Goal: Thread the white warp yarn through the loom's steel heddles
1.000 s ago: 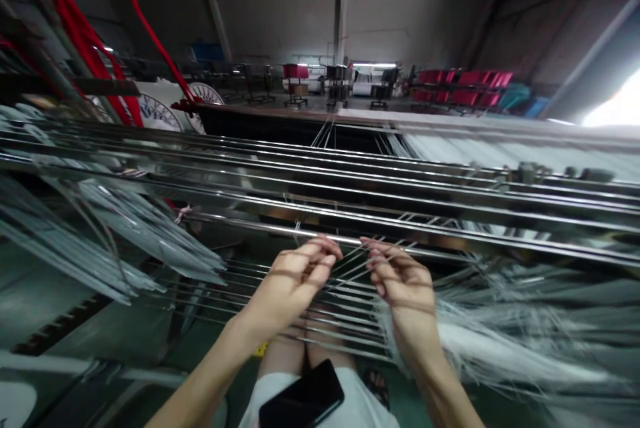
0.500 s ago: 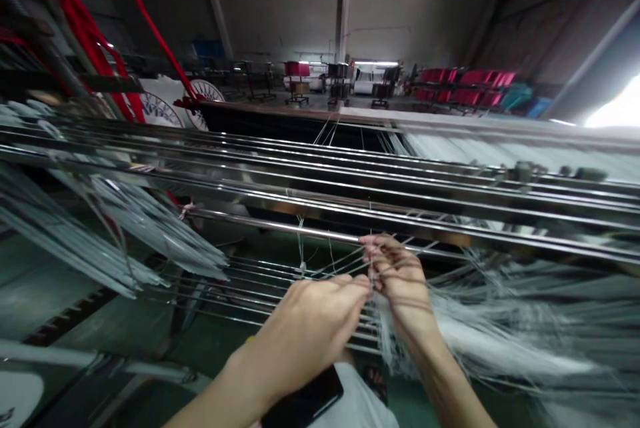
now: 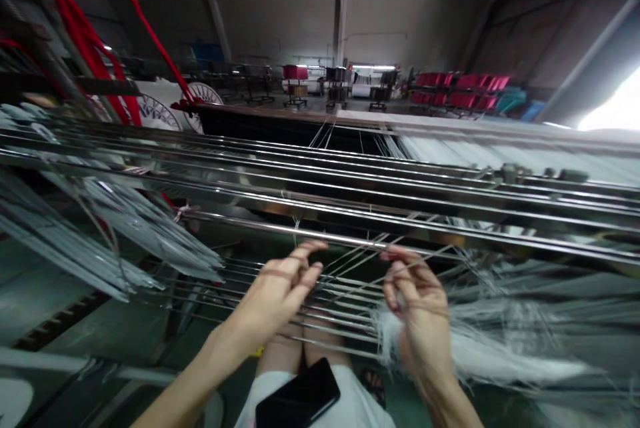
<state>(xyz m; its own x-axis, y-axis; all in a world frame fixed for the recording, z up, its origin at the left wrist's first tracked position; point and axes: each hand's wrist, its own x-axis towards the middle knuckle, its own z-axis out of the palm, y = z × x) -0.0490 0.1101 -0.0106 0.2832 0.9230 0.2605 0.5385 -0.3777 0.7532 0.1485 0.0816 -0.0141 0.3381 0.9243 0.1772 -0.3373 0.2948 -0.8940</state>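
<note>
Handling Fine Threads Below the Metal Rod

Position: The threads [image 3: 356, 254] run slantwise between your left hand [image 3: 280, 288] and your right hand [image 3: 424, 298], just below the metal rod [image 3: 260, 223].

Fingers: Your left thumb and forefinger stand apart, with a plain gap between the tips; no thread shows clearly caught there. Your right fingers are curled, thumb near forefinger; whether they pinch a thread cannot be told from this view.

Technique: Take up one thread at a time, using the pads of thumb and forefinger. Apply light, even tension; thread this fine is likely to slip or snap when jerked. Keep both hands below the rod, so that the thread does not rub on it. Hold your right wrist off the white bundle [image 3: 520, 351], since its loose ends may snag.

Count:
- Hands: two.
- Threads: several between the hands; too fine and blurred for an exact figure.
- Rod: one, directly above the fingertips.
- Long bars [image 3: 360, 216] beyond the rod: several; they overlap, so no exact figure.
- Grey bundles [image 3: 160, 238]: two main ones, hanging at the left.
- Spoked wheels [image 3: 205, 93]: two stand out, rear left.
- Phone [image 3: 300, 398]: one, on your lap [image 3: 360, 401].
- Sandal [image 3: 373, 385]: one visible.
</note>
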